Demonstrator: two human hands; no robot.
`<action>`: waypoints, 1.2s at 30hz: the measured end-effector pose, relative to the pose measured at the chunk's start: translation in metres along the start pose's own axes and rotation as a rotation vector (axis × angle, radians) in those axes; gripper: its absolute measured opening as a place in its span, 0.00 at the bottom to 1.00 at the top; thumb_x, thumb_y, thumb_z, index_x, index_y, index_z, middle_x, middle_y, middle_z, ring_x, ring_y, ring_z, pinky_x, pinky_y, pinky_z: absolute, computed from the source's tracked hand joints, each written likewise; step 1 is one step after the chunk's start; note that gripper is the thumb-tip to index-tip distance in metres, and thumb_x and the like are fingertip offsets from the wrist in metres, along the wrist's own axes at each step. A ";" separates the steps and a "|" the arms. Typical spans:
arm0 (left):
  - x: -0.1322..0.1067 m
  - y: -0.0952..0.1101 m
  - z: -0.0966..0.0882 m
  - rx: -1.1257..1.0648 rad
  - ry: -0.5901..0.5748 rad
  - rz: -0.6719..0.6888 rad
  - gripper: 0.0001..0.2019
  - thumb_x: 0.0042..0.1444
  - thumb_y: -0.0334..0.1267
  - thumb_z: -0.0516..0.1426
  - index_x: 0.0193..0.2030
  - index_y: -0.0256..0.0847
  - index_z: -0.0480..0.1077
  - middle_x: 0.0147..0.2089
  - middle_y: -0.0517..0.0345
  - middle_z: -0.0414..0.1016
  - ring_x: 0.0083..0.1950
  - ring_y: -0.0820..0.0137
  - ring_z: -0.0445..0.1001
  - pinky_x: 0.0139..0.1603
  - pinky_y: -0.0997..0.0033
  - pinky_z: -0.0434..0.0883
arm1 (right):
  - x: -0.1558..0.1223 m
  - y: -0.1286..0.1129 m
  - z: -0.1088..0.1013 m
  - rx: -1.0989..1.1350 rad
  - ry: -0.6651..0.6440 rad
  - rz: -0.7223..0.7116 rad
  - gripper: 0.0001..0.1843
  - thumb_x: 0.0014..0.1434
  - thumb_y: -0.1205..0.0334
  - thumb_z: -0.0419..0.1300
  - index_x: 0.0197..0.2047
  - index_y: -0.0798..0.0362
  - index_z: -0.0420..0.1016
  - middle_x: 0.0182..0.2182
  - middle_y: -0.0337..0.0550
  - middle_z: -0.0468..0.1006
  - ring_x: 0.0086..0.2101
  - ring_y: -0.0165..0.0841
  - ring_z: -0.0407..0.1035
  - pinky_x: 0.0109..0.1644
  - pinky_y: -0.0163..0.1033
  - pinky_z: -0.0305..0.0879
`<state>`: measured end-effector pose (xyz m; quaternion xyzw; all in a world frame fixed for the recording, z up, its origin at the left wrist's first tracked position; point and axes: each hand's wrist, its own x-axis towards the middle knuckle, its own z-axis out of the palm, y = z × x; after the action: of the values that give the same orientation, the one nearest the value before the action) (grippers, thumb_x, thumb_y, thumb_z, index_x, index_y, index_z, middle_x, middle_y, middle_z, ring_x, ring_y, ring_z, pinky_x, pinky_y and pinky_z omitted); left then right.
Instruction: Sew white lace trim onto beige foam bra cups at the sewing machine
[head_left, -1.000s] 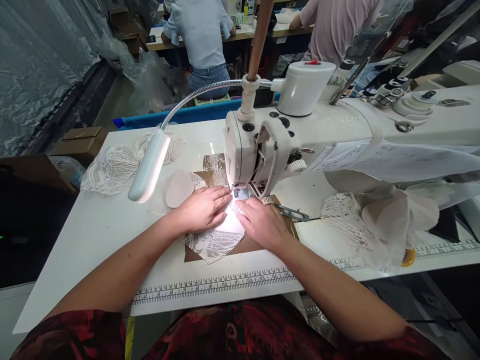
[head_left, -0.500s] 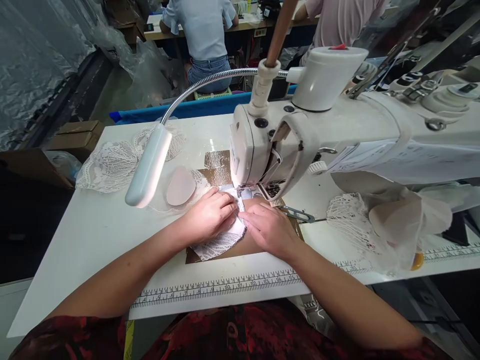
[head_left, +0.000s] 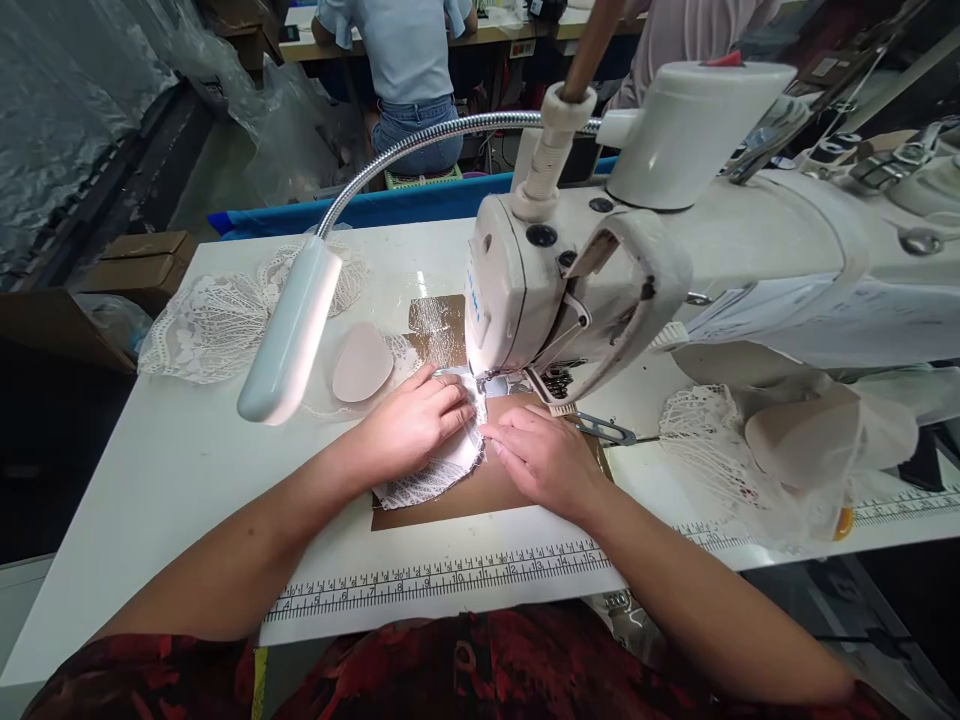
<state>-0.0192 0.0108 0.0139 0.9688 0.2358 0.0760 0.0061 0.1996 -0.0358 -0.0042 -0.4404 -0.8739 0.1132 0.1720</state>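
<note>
A white lace piece [head_left: 442, 468] lies on a brown patch [head_left: 495, 490] of the sewing table, its far end under the head of a white sewing machine [head_left: 570, 280]. My left hand [head_left: 409, 425] rests on the lace with fingers stretched flat, pressing it down just left of the needle area. My right hand [head_left: 544, 455] lies flat beside it on the right, fingertips at the lace's edge. The needle itself is hidden behind the machine head.
A gooseneck lamp [head_left: 289, 335] hangs over the table's left. A beige pad [head_left: 361, 362] and lace pieces [head_left: 202, 325] lie at the left; more lace and cups [head_left: 750, 440] are piled at the right. Thread snips [head_left: 604, 430] lie by my right hand. Two people sit at a bench behind.
The lace has fed further under the machine, so less of it shows near me. Both hands followed it slightly towards the needle. My view has shifted closer to the machine.
</note>
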 end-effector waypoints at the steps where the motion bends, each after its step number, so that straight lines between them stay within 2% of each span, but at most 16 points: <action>1: 0.000 0.002 0.000 0.004 -0.009 0.005 0.16 0.62 0.29 0.47 0.55 0.37 0.68 0.50 0.46 0.72 0.54 0.59 0.66 0.60 0.50 0.58 | 0.000 0.000 0.000 -0.004 0.006 0.003 0.15 0.60 0.69 0.49 0.41 0.52 0.78 0.30 0.43 0.74 0.33 0.33 0.65 0.39 0.37 0.58; 6: 0.000 0.009 0.000 -0.020 -0.025 0.004 0.19 0.62 0.28 0.46 0.57 0.40 0.66 0.48 0.47 0.71 0.48 0.60 0.67 0.54 0.53 0.62 | 0.002 0.001 -0.001 -0.063 0.066 0.097 0.16 0.61 0.67 0.48 0.43 0.51 0.77 0.31 0.44 0.75 0.33 0.33 0.66 0.36 0.37 0.58; 9: -0.001 0.008 0.000 -0.040 -0.014 0.007 0.19 0.60 0.27 0.48 0.56 0.40 0.67 0.48 0.46 0.71 0.47 0.60 0.67 0.52 0.54 0.63 | 0.006 -0.001 -0.001 -0.094 0.049 0.130 0.18 0.61 0.67 0.48 0.47 0.50 0.76 0.33 0.45 0.75 0.33 0.34 0.66 0.34 0.37 0.57; 16: -0.003 0.005 0.007 -0.126 0.034 0.007 0.19 0.57 0.26 0.50 0.56 0.33 0.66 0.57 0.42 0.68 0.56 0.58 0.66 0.57 0.52 0.64 | 0.011 -0.005 -0.001 -0.116 -0.038 0.153 0.21 0.58 0.73 0.47 0.49 0.51 0.74 0.36 0.47 0.74 0.34 0.35 0.65 0.33 0.36 0.54; 24: -0.003 0.005 0.009 -0.134 0.073 -0.027 0.19 0.59 0.27 0.50 0.56 0.32 0.66 0.58 0.41 0.69 0.54 0.58 0.67 0.55 0.53 0.67 | 0.011 -0.003 0.001 -0.164 -0.059 0.168 0.23 0.59 0.72 0.48 0.55 0.50 0.71 0.39 0.48 0.75 0.37 0.37 0.66 0.34 0.38 0.55; 31: -0.002 0.002 0.011 -0.060 0.041 -0.043 0.20 0.59 0.29 0.50 0.58 0.30 0.65 0.59 0.42 0.67 0.57 0.55 0.65 0.58 0.51 0.63 | 0.013 -0.003 0.003 -0.205 -0.061 0.194 0.24 0.61 0.71 0.48 0.57 0.49 0.70 0.39 0.46 0.75 0.35 0.35 0.66 0.33 0.37 0.56; 36: -0.002 0.002 0.012 -0.039 0.040 -0.043 0.19 0.60 0.31 0.50 0.58 0.31 0.65 0.59 0.42 0.67 0.57 0.55 0.65 0.60 0.49 0.61 | 0.009 -0.001 0.005 -0.198 -0.035 0.198 0.24 0.60 0.72 0.49 0.57 0.49 0.70 0.40 0.44 0.77 0.35 0.34 0.67 0.34 0.36 0.59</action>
<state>-0.0189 0.0085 0.0020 0.9615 0.2552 0.0997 0.0219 0.1922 -0.0291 -0.0066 -0.5372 -0.8360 0.0503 0.1002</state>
